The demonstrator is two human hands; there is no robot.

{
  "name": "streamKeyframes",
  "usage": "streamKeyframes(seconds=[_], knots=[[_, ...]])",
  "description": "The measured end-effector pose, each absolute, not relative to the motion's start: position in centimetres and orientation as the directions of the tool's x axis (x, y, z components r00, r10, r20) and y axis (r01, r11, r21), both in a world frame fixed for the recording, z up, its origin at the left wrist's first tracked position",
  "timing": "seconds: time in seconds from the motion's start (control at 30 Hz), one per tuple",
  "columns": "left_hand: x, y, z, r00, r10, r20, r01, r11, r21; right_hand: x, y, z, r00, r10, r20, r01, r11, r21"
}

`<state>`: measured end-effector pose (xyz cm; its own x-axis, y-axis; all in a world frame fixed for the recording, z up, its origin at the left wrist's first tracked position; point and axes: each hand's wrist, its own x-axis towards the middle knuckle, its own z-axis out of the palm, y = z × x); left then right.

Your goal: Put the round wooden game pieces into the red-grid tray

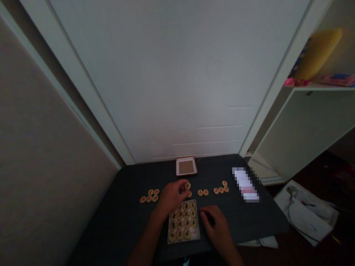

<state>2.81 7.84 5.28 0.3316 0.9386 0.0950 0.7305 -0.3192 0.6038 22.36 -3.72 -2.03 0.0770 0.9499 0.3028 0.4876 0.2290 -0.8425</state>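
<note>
My left hand (172, 194) is closed in a pinch on a round wooden Chinese chess piece (188, 186) with a dark character, held just beyond the box. Under its fingertips another chess piece (189, 194) lies on the table. A shallow square box (197, 233) below my left hand holds rows of pieces with black characters, with a gap at its near right corner. My right hand (216, 221) lies beside the box's right edge, fingers curled and thumb near the fingertips. Nothing shows in it.
Red-marked pieces lie in a group at left (149, 199), a pair (203, 192) and a right-hand group (221, 190). A box lid (186, 167) sits at the back of the dark table (124, 221). A blurred-out white item (245, 184) lies at right.
</note>
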Motion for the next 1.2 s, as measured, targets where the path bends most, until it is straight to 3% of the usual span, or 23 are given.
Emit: streamKeyframes(seconds=[0.07, 0.17, 0.5, 0.6, 0.87, 1.2], knots=[[2.2, 6.0, 4.7, 0.339, 0.936, 0.099, 0.539, -0.279, 0.795, 22.5, -3.7, -1.9, 0.107, 0.955, 0.275, 0.438, 0.203, -0.875], [1.8, 3.3, 3.5, 0.298, 0.953, 0.047, 0.321, -0.146, 0.936, 22.5, -3.7, -1.4, 0.123, 0.968, 0.218, 0.361, 0.161, -0.918], [2.0, -0.2, 3.0, 0.293, 0.955, -0.033, 0.066, 0.014, 0.998, 20.1, -3.1, 1.5, 0.04, 0.98, 0.197, 0.222, 0.184, -0.958], [2.0, -0.7, 2.9, 0.312, 0.95, -0.028, 0.061, 0.01, 0.998, 19.6, -2.9, 1.7, 0.042, 0.986, 0.16, 0.201, 0.148, -0.968], [1.5, -1.6, 3.8, 0.36, 0.933, -0.026, 0.249, -0.069, 0.966, 19.9, -2.8, 1.2, -0.008, 1.0, 0.012, 0.101, 0.012, -0.995], [1.5, -1.5, 3.9, 0.398, 0.913, -0.085, 0.239, -0.014, 0.971, 20.0, -3.3, 1.5, -0.004, 1.0, 0.028, 0.132, 0.029, -0.991]])
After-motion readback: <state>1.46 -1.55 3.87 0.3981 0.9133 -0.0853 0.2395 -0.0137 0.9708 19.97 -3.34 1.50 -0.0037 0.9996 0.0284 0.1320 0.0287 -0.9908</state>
